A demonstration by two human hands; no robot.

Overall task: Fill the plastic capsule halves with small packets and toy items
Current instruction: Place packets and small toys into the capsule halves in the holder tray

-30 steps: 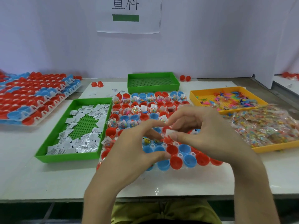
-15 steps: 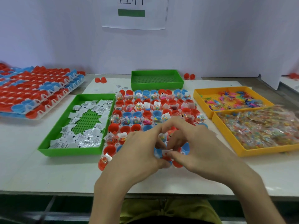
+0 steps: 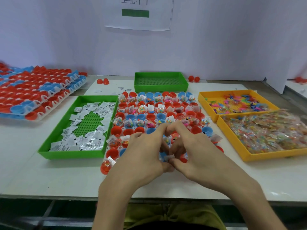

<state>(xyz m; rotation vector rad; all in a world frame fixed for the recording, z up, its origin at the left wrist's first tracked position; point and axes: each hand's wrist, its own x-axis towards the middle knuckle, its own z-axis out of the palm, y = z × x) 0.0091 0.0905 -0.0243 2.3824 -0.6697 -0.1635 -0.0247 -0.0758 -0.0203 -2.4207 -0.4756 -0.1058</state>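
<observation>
Over the near rows of the capsule halves [image 3: 150, 116] on the surface [image 3: 49, 176], your left hand [image 3: 142, 156] and right hand [image 3: 196, 151] meet. Both grips are curled in tight, pinching one small white packet [image 3: 169, 157] between them.

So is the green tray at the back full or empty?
Empty: the back green tray shows only its bare dotted floor.
</observation>
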